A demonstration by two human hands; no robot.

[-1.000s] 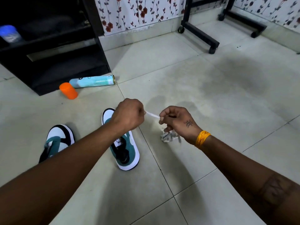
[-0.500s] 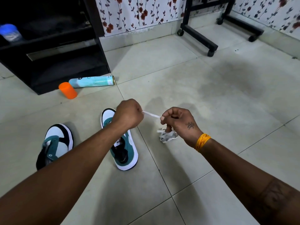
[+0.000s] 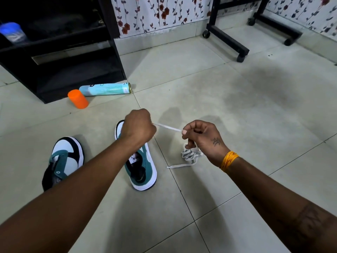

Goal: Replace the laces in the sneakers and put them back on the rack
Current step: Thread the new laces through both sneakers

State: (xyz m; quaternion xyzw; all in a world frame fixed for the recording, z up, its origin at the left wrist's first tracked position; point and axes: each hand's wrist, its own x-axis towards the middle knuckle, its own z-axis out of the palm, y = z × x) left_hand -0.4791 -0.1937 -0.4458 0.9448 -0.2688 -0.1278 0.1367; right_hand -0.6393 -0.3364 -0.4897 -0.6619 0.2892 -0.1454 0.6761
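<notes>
Left hand [image 3: 138,126] and right hand [image 3: 201,136] both pinch a white lace [image 3: 168,127], taut between them. Rest of lace bunched right of the sneaker [image 3: 140,164].

Both hands hold a white lace [image 3: 166,127] taut between them over the tiled floor [image 3: 237,106]. The left hand [image 3: 137,125] grips one end in a fist; the right hand [image 3: 202,136] pinches it, a bundled length hanging below. Two teal-and-white sneakers [image 3: 141,167] lie at seven o'clock. A spray can [image 3: 106,89] and an orange cap [image 3: 78,99] lie at eleven o'clock beside a black rack [image 3: 76,70].
</notes>
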